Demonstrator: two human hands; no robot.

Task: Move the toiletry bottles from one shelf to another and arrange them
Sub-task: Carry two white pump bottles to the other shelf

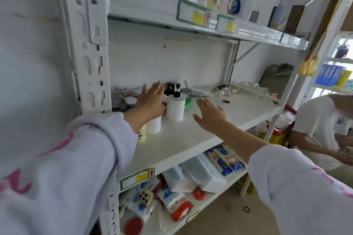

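Observation:
A white pump bottle (pixel 175 107) with a black pump stands upright on the middle shelf (pixel 191 139). Just left of it my left hand (pixel 150 99) hovers flat with fingers apart, holding nothing. Under my left wrist stand a white cylinder bottle (pixel 154 125) and a yellowish bottle (pixel 142 132). My right hand (pixel 210 115) is open to the right of the pump bottle, apart from it, palm toward the shelf. More toiletry bottles (pixel 242 3) crowd the top shelf (pixel 248 28).
A glass jar (pixel 119 94) and a black box (pixel 172 86) sit at the middle shelf's back left, and white clutter (pixel 246 87) at its back right. The bottom shelf holds packaged goods (pixel 202 171). A person in white (pixel 322 120) bends at the right.

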